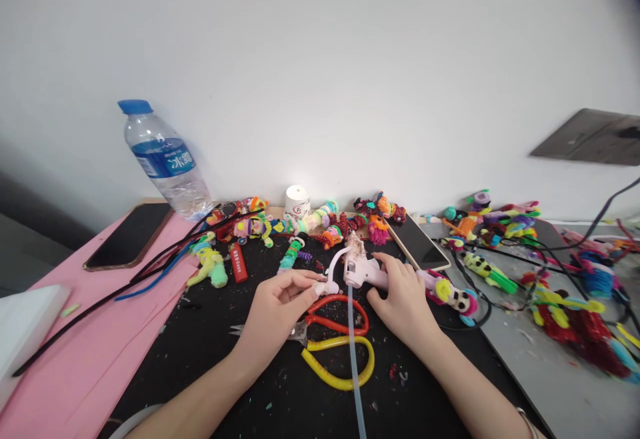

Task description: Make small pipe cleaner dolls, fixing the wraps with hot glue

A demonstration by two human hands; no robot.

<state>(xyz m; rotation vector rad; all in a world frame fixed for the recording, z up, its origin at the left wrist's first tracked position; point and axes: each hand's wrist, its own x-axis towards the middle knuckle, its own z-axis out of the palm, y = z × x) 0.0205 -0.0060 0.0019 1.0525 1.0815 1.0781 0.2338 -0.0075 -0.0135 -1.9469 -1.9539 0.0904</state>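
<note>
My right hand (403, 299) is wrapped round the handle of a white glue gun (356, 268), whose nozzle points toward the wall. A long translucent glue stick (354, 359) trails from its back end toward me. Between the fingertips of my left hand (280, 305) is a small white pipe cleaner piece (333, 272), curving up close to the gun's nozzle. Whether it touches the nozzle I cannot tell. Scissors (336, 380) with one red and one yellow handle lie below, partly covered by my left hand.
Several colourful pipe cleaner figures (207, 262) line the back. A tilted water bottle (167, 159) leans on the wall. Phones (127, 235) lie left and right (419, 242). A red lighter (239, 262), a paper cup (297, 201), and cables near the wall socket (590, 135) are around.
</note>
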